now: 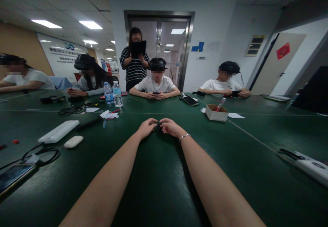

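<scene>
Both of my arms reach forward over the dark green table (pixel 153 179). A small black object (pixel 159 124) sits between my fingertips, too small and too covered by fingers to tell its kind. My left hand (pixel 147 128) pinches it from the left. From the other side my right hand (pixel 172 128) grips it with bent fingers, and a silver bracelet (pixel 184 137) circles that wrist. The two hands are close together, just above or on the tabletop.
To the left lie a white power bank (pixel 59 131), a white oval case (pixel 73 141), a phone (pixel 15 177) and cables. Water bottles (pixel 118 95) stand farther back. A small open box (pixel 216 113) is at right. Several people sit around the table; one stands behind.
</scene>
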Demonstrator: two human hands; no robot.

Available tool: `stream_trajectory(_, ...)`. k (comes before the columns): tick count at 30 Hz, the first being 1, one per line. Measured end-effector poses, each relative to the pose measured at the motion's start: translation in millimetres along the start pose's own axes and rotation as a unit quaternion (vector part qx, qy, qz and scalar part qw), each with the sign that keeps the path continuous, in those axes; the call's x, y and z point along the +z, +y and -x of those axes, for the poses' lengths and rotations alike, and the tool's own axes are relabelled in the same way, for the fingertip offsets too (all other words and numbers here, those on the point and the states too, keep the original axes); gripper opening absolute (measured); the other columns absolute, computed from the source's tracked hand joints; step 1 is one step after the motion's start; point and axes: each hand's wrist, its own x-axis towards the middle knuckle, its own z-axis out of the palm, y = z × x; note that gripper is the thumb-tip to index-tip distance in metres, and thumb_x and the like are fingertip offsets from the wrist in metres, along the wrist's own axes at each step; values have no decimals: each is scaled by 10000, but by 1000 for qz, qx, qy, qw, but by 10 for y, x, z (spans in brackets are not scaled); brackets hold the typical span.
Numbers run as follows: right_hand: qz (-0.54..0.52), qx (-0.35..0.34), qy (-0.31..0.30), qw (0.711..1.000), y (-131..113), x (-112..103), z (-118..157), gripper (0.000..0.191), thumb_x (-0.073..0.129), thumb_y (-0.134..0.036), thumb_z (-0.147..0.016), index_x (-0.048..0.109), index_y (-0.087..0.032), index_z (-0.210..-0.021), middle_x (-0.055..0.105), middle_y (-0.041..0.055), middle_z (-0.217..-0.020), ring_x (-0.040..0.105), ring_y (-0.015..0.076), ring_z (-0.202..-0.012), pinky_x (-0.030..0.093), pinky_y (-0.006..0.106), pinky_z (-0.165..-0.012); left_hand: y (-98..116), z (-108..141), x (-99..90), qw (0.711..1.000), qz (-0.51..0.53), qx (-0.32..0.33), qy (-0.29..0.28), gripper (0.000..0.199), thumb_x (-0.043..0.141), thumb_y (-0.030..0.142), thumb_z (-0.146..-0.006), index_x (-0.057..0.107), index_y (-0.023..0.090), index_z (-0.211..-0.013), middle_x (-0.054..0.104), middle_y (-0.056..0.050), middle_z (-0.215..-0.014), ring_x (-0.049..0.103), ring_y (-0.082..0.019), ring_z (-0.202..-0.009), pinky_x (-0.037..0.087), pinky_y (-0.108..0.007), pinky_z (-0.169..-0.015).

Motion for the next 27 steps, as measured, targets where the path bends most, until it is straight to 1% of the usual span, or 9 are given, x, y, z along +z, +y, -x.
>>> stream_trajectory(5,-3,-3,-3,1000,15,-6,-13,198,518,-4,-724,492,-144,-861,545,-28,-528,494,75,-364,430,147,-341,-38,-16,-1,1000,-6,-5,-15,290,439,345,-803,585,167,-979,557,-12,-703,510,-95,-584,403,-196,-536)
stream_trajectory(9,-10,-3,-8,1000,24,-10,-24,210,493,8,-723,484,-145,-867,549,-26,-528,490,74,-360,427,145,-336,-12,-2,-6,1000,-12,-3,-16,324,402,389,-817,589,168,-961,562,-9,-697,505,-92,-567,408,-203,-539)
stream_trajectory(11,-11,-3,-6,1000,23,-9,-23,212,487,10,-722,484,-145,-867,557,-20,-539,493,76,-362,429,146,-337,4,6,-8,1000,-6,-3,-11,304,430,372,-804,584,173,-973,574,-15,-745,514,-92,-577,411,-205,-540)
stream_trajectory(14,-8,-2,-4,1000,14,-7,-15,215,487,11,-720,486,-143,-870,566,-11,-555,497,75,-365,436,149,-342,17,9,-11,1000,5,-3,-6,287,506,289,-756,569,176,-1012,580,-29,-830,528,-90,-594,416,-204,-545)
stream_trajectory(17,-8,-3,-6,1000,5,-5,-2,211,490,11,-721,487,-140,-868,558,-14,-543,498,75,-368,441,149,-347,10,2,-11,1000,4,-3,-1,298,532,240,-728,568,174,-1017,574,-33,-833,530,-90,-593,415,-203,-546)
stream_trajectory(22,-6,-4,-7,1000,9,-5,-1,200,484,4,-730,492,-141,-868,559,-13,-544,499,76,-370,437,148,-344,-22,-12,-14,1000,5,-7,-3,282,493,317,-768,578,177,-996,575,-23,-776,521,-92,-588,408,-202,-538)
stream_trajectory(27,-5,-4,-2,1000,24,-10,-21,194,503,-2,-724,497,-143,-856,542,-25,-525,499,78,-369,435,150,-347,-25,-10,-18,1000,4,-4,-20,311,433,386,-804,587,168,-963,558,-10,-697,514,-95,-589,404,-198,-538)
